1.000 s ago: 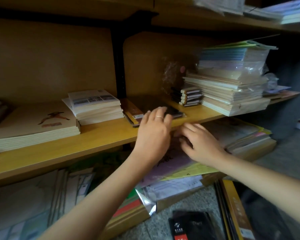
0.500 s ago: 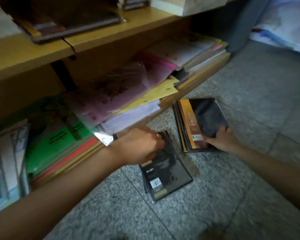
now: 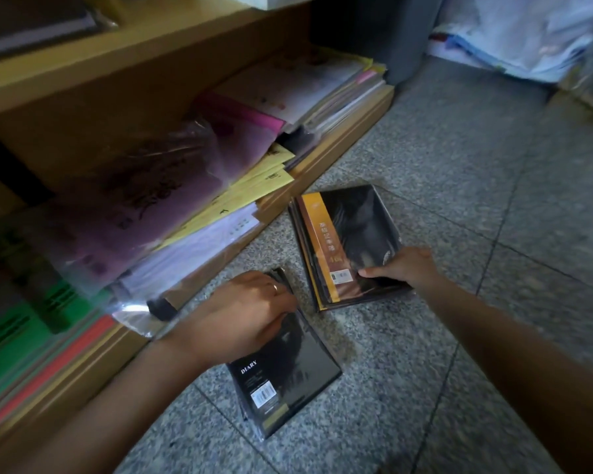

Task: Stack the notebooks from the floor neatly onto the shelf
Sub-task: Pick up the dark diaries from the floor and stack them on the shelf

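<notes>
Step in hand: pick-up of the next load from the floor (image 3: 476, 186). Both piles lie flat on it and neither is lifted.
Change over the last second: the hands were at the front edge of the shelf, beside a dark notebook already laid there. The view then dropped to the floor, and the hands have now closed on two piles.
Left hand (image 3: 250, 314): on the far end of the DIARY pile (image 3: 288, 374). The fingers curl down over its far edge, the fingertips are hidden, and the palm lies over the cover.
Right hand (image 3: 406, 268): on the near right corner of the gold-banded pile (image 3: 348, 234). The thumb presses on the top cover and the other fingers wrap the edge, pinching the corner.
Location of task items: the DIARY pile lies in front of the bottom shelf, nearest the person. The gold-banded pile lies just beyond it to the right. The piles are apart, film-wrapped, several notebooks each.
Destination: shelf board (image 3: 124, 53), upper left of view. A dark notebook (image 3: 31, 25) lies on it at the frame edge.
Bottom shelf contents: purple paper packs (image 3: 134, 206), yellow sheets (image 3: 257, 186), green packs (image 3: 18, 323), overhanging toward the piles.
Meaning for the task: one delivery appears finished, two piles remain, and progress is judged part-way.
Caution: the glossy wrap is likely slippery, so a corner pinch may let the lower notebooks slide out.
</notes>
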`<state>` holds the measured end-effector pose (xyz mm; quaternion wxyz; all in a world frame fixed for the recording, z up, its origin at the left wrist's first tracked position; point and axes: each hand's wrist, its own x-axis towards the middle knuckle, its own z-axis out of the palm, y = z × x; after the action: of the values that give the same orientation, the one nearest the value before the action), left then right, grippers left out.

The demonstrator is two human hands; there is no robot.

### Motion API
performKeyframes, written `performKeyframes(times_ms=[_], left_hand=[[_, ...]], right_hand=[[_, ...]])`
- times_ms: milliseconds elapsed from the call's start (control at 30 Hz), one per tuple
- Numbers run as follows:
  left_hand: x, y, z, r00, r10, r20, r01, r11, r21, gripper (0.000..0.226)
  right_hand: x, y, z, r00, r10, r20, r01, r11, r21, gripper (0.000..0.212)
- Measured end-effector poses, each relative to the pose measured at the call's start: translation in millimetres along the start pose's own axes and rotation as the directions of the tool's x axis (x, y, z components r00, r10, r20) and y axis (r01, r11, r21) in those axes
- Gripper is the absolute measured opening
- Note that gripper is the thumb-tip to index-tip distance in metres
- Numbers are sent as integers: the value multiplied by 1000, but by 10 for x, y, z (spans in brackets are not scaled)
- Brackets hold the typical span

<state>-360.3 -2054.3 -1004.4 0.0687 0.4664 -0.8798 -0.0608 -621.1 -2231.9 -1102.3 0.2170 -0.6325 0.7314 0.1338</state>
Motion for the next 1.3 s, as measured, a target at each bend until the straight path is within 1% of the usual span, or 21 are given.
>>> performKeyframes(times_ms=[33, 100, 133, 267, 333, 400, 500, 533, 667, 700, 800, 867, 933, 1000, 1033, 1100, 1133, 1167, 1233, 1267, 1300], left_hand=[[7, 2, 12, 1000, 6, -3, -6, 1000, -6, 26], [11, 6, 30, 1000, 13, -11, -13, 1000, -11, 25], [13, 12, 33, 1000, 13, -12, -13, 1000, -14, 25], [0, -15, 38, 999, 14, -53, -14, 1000, -5, 27], [-12, -36, 43, 997, 10, -76, -9, 1000, 12, 27], [-24, -56, 33, 995, 2, -96, 0, 1000, 26, 27], [-32, -62, 39, 993, -11, -118, 15, 999, 32, 27], [-34, -63, 49, 992, -18, -121, 22, 999, 32, 27], [-74, -83, 74, 991, -53, -125, 54, 998, 10, 25], [-87, -89, 70, 990, -65, -125, 65, 998, -2, 26], [-119, -95, 49, 984, -124, -131, 118, 992, -49, 24], [-135, -92, 41, 974, -182, -136, 169, 981, -101, 24], [-158, -84, 75, 954, -261, -150, 230, 953, -198, 23], [-164, -55, 146, 919, -374, -124, 300, 869, -393, 27], [-157, -20, 184, 902, -426, -74, 328, 785, -525, 32], [-115, 98, 216, 865, -497, 66, 363, 531, -766, 41], [-84, 157, 218, 840, -527, 125, 371, 391, -842, 44], [-49, 221, 197, 813, -554, 181, 373, 256, -892, 47], [12, 331, 148, 768, -562, 306, 369, -2, -929, 60], [30, 368, 144, 764, -538, 356, 362, -99, -927, 68], [37, 420, 136, 780, -502, 373, 348, -146, -926, 69]], right_hand=[[-58, 11, -30, 1000, 1, -1, -1, 998, 58, 111], [-80, 52, -38, 1000, 18, -2, -17, 989, 144, 111], [-49, 62, -33, 1000, 24, 2, -24, 985, 170, 117], [102, 116, 31, 999, 45, 24, -48, 982, 181, 146], [16, 117, 29, 998, 51, -30, -43, 977, 210, 146], [-116, 83, 1, 995, 35, -89, -11, 964, 265, 126], [-178, 111, -46, 989, 3, -147, 51, 932, 360, 82], [-181, 128, -81, 988, -9, -153, 67, 924, 377, 72], [-193, 175, -296, 986, -97, -133, 144, 903, 404, 49], [-201, 185, -354, 984, -142, -110, 177, 875, 452, 43], [-199, 248, -441, 956, -281, -80, 264, 710, 652, 31], [-197, 290, -415, 946, -309, -97, 278, 620, 734, 32], [-254, 289, -376, 943, -316, -102, 263, 524, 810, 24], [-384, 255, -372, 943, -321, -90, 223, 404, 887, 12], [-472, 238, -378, 944, -324, -62, 175, 333, 927, 11], [-667, 258, -388, 934, -358, -13, 94, 210, 973, 14], [-761, 287, -392, 922, -388, -8, 75, 158, 985, 17], [-855, 328, -394, 909, -416, -14, 69, 117, 991, 19], [-1063, 425, -402, 886, -463, -28, 79, 91, 993, 25], [-1162, 469, -407, 878, -477, -37, 84, 78, 993, 29], [-1240, 514, -411, 869, -493, -46, 85, 56, 995, 34]])
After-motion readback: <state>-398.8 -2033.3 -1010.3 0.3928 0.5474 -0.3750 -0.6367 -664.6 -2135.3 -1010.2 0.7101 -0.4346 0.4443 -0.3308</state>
